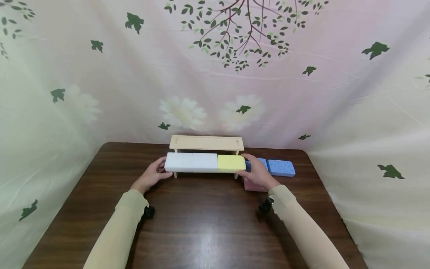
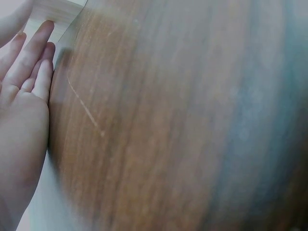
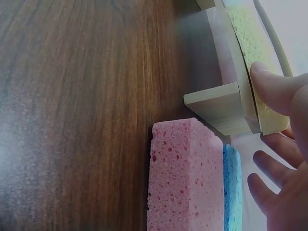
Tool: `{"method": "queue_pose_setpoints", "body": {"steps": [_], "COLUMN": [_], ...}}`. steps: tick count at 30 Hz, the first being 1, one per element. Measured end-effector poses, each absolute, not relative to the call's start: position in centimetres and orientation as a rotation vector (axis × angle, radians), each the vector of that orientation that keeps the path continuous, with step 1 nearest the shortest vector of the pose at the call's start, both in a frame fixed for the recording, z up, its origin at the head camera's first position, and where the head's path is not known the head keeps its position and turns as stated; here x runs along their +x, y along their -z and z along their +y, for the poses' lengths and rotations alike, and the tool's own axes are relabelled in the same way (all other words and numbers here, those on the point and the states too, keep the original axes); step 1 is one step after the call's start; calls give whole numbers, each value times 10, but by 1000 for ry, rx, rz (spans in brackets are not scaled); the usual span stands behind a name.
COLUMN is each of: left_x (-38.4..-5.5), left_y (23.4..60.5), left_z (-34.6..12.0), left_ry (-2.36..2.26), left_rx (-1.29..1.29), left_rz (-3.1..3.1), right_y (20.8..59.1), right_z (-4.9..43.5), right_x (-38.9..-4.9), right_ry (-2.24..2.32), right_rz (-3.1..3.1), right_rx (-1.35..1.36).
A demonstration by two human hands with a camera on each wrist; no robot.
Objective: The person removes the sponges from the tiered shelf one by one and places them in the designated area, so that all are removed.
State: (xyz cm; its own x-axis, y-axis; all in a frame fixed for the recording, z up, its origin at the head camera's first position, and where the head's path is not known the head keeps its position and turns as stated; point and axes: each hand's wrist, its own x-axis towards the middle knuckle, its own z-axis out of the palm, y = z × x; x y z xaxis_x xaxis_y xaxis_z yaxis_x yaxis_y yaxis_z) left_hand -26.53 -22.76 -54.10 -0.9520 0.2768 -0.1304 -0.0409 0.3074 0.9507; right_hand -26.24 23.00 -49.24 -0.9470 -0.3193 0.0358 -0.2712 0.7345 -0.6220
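Note:
A row of two white sponges (image 1: pixel 191 162) and a yellow sponge (image 1: pixel 231 163) lies along the front tier of a small wooden shelf (image 1: pixel 206 142). My left hand (image 1: pixel 155 175) is at the row's left end, touching the outer white sponge. In the left wrist view that hand's fingers (image 2: pixel 30 65) stretch out fairly straight beside the pale wood. My right hand (image 1: pixel 258 172) grips the yellow sponge's right end, its thumb (image 3: pixel 272 89) on the front face. The other right fingers are partly behind the sponge.
Right of the shelf, a pink sponge (image 3: pixel 171 173) lies on the dark wooden table (image 1: pixel 208 216), partly under the right hand in the head view. Blue sponges (image 1: pixel 281 168) lie behind and beside it. A patterned cloth (image 1: pixel 208 86) hangs behind the table.

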Motion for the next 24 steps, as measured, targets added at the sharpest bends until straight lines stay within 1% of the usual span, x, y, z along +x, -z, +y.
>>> {"method": "queue_pose_setpoints", "body": {"steps": [4,7,16,24], "left_x": [-258,-257,-270,-267], "left_y": [526,522,547,550], "left_z": [-225,-224,-230,-229], "left_ry": [-1700,-1696,-1702,-1756], "left_rx": [218,213,217,262], "left_rz": [2289,2281,2306,2282], "right_y": [492,492,486,482], "right_z": [230,231,236,242], "right_x": [-259,-256,-252,-243], "right_ry": [1026,1047,1034,1037], "right_rz": [2861,2850,2875,2885], "right_rx": [-466,-435,-448,-415]}}
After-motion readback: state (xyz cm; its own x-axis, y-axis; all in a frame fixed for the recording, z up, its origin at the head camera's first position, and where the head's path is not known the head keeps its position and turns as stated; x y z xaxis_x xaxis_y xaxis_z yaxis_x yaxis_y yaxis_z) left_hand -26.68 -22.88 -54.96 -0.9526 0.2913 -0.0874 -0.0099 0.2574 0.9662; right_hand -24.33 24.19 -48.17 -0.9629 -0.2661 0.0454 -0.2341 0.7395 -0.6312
